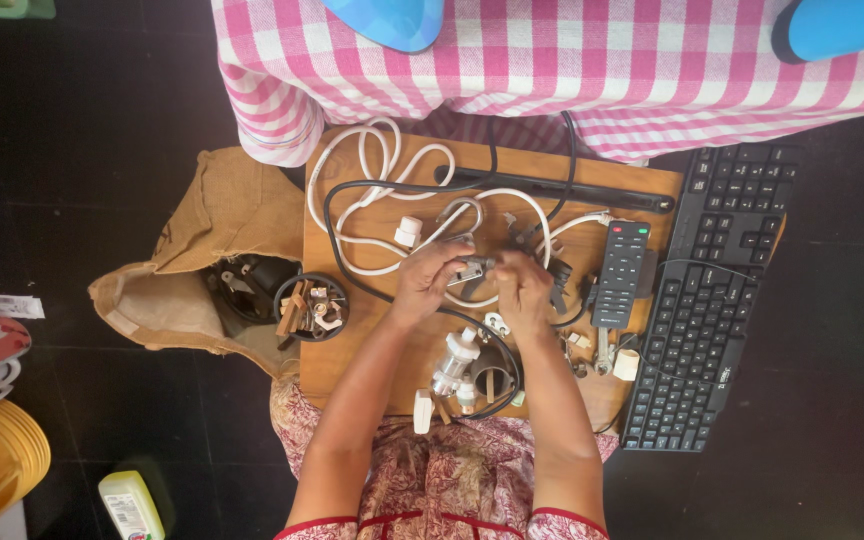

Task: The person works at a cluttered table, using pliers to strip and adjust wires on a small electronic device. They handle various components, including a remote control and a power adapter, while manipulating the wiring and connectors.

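Metal part (pixel 471 268), small & grey, 1 of it, sits between both hands above the wooden worktop (pixel 642 190), approx. at board centre. Long axis runs roughly left-right, one end in each hand; which end is the front I can't tell, too small. Left hand (pixel 430 275) is closed on its left end, fingers curled; right hand (pixel 520 285) pinches the right end, fingers bent down. 2 hands, both the person's own. Around them: 1 white cable (pixel 377 150) looped w/ several coils, 1 black cable (pixel 330 225) curving round it, 1 black remote (pixel 620 272) just right of the right hand, 1 black keyboard (pixel 722 300) at the board's right edge, tilted. 1 round black tub (pixel 310 306) of small bits sits left of the left hand, beside 1 jute bag (pixel 202 250). Pink check cloth (pixel 552 70) covers something beyond the board.
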